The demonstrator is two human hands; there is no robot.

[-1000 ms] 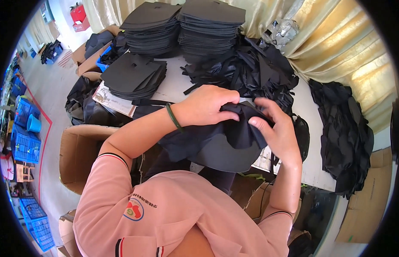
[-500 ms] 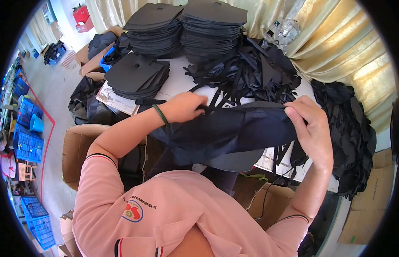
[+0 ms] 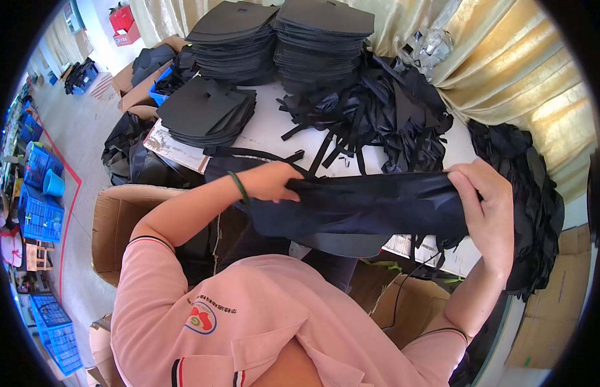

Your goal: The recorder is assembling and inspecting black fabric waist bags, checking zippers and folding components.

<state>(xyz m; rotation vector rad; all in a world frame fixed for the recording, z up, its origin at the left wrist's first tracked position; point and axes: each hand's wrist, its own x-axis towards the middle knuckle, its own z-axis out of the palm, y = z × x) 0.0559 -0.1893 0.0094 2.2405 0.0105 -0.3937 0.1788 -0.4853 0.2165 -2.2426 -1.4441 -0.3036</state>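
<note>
A long piece of black fabric (image 3: 377, 205) is stretched between my hands above the near edge of the table. My left hand (image 3: 274, 182), with a dark green band at the wrist, pinches its upper edge near the left end. At the right end my right hand (image 3: 485, 197) grips the upper corner, thumb in front. Under the fabric's lower edge shows part of a dark, curved panel (image 3: 348, 244). A black strap (image 3: 255, 153) lies beyond my left hand.
Two tall stacks of black panels (image 3: 322, 48) stand at the back, with a lower stack (image 3: 206, 113) left of them. Strapped black fabric pieces (image 3: 384, 109) are heaped on the white table (image 3: 271, 119). More black pieces (image 3: 532, 200) hang at the right. An open cardboard box (image 3: 113, 235) stands left.
The fabric is pulled straighter and flatter. My right hand has moved right and slightly nearer me; my left hand has shifted a little left and nearer.
</note>
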